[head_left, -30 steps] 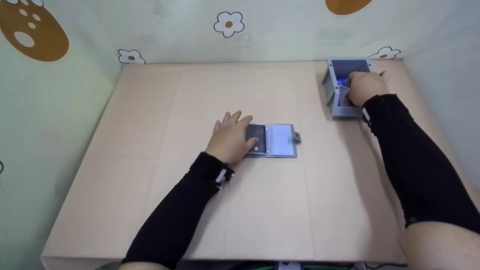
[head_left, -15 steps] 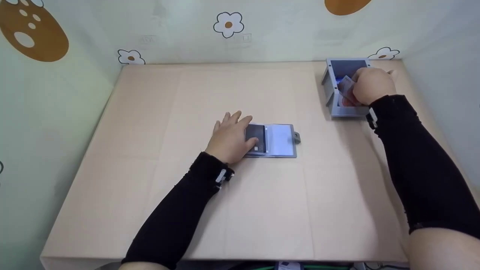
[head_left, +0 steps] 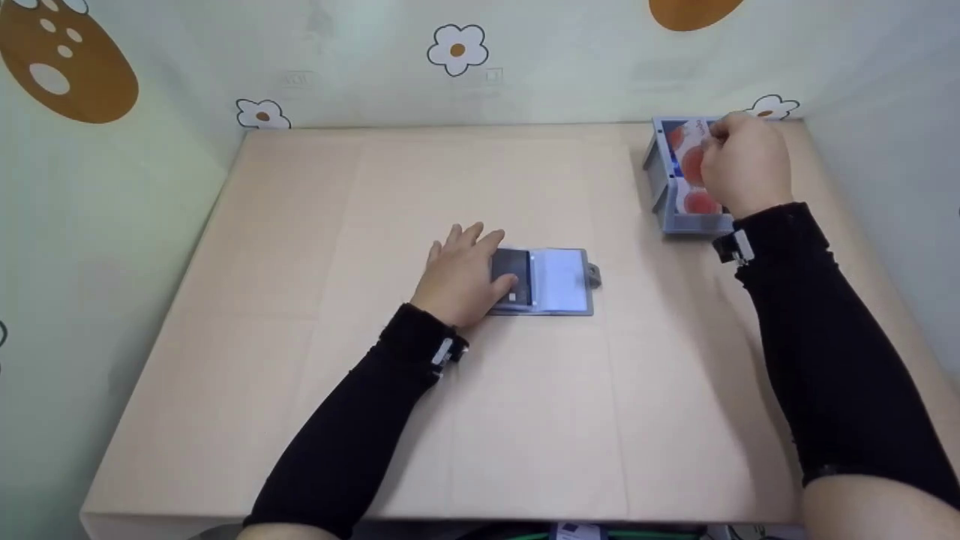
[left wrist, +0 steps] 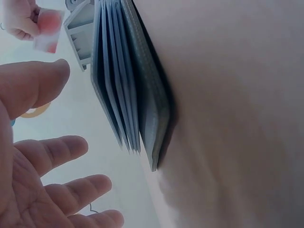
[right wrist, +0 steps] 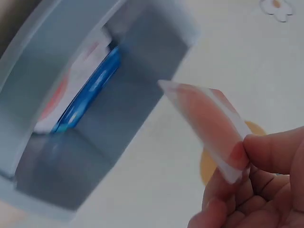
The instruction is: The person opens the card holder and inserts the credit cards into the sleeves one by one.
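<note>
My left hand (head_left: 459, 283) lies with its fingers spread on the left part of an open card holder (head_left: 564, 281), thumb over a dark card in its sleeve. In the left wrist view, the holder's stacked clear sleeves (left wrist: 118, 76) fan slightly apart between grey covers. At the grey bin (head_left: 661, 176), my right hand (head_left: 750, 165) pinches a white card with red round prints (right wrist: 206, 123) between thumb and fingers. The held card is tilted, above the bin in the head view. Another red-printed card (head_left: 699, 201) and a blue item (right wrist: 90, 90) lie inside the bin.
The bin stands at the back right of the cloth-covered table (head_left: 375, 420), near the wall. A snap tab (head_left: 595, 275) sticks out from the holder's right side. Walls with flower decals (head_left: 457, 49) enclose the table's back and sides.
My right hand has risen out of the bin, lifting the red-printed card, which now faces the head camera. The left hand and card holder have stayed in place.
</note>
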Available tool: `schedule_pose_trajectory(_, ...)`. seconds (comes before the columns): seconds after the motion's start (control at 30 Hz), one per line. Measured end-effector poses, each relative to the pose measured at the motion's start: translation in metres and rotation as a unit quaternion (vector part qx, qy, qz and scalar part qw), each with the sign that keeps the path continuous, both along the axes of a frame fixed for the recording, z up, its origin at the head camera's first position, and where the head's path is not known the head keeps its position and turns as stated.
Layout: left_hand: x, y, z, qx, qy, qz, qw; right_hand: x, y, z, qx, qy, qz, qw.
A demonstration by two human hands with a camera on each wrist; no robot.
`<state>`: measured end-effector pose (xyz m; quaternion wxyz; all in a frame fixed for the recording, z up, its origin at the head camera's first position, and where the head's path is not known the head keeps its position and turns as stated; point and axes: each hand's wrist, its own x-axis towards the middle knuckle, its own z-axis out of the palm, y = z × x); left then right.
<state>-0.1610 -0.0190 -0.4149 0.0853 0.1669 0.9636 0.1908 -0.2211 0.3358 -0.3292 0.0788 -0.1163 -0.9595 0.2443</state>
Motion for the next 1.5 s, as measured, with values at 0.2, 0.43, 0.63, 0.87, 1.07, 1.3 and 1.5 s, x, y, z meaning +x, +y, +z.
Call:
schedule_pose_trajectory(0.2, -0.001, 0.001, 0.001, 0.005, -0.001, 0.002, 1.0000, 0.010, -0.022, -0.002, -0.056, -0.001, 0.009, 0.998)
schedule_pose_trajectory(0.43, -0.001, 0.001, 0.002, 0.019, 0.005, 0.005, 0.9998, 0.024, -0.048, -0.014, -0.117, -0.011, 0.050, 0.992)
schedule_pose_trajectory(0.63, 0.000, 0.003, 0.003, 0.045, 0.009, 0.005, 0.9990, 0.033, -0.071, -0.031, -0.189, -0.019, 0.078, 0.979)
schedule_pose_trajectory(0.87, 0.001, 0.003, 0.005, 0.085, 0.006, 0.008, 0.9963, 0.039, -0.092, -0.048, -0.271, -0.020, 0.111, 0.956)
schedule_pose_trajectory(1.07, 0.003, 0.003, 0.009, 0.122, -0.008, 0.002, 0.9925, 0.045, -0.109, -0.056, -0.320, -0.039, 0.152, 0.934)
schedule_pose_trajectory(1.3, 0.005, 0.006, 0.009, 0.212, -0.029, -0.018, 0.9767, 0.056, -0.131, -0.063, -0.350, -0.077, 0.194, 0.913)
schedule_pose_trajectory(1.5, 0.005, 0.006, 0.009, 0.250, -0.024, -0.013, 0.9679, 0.062, -0.136, -0.064, -0.345, -0.094, 0.218, 0.908)
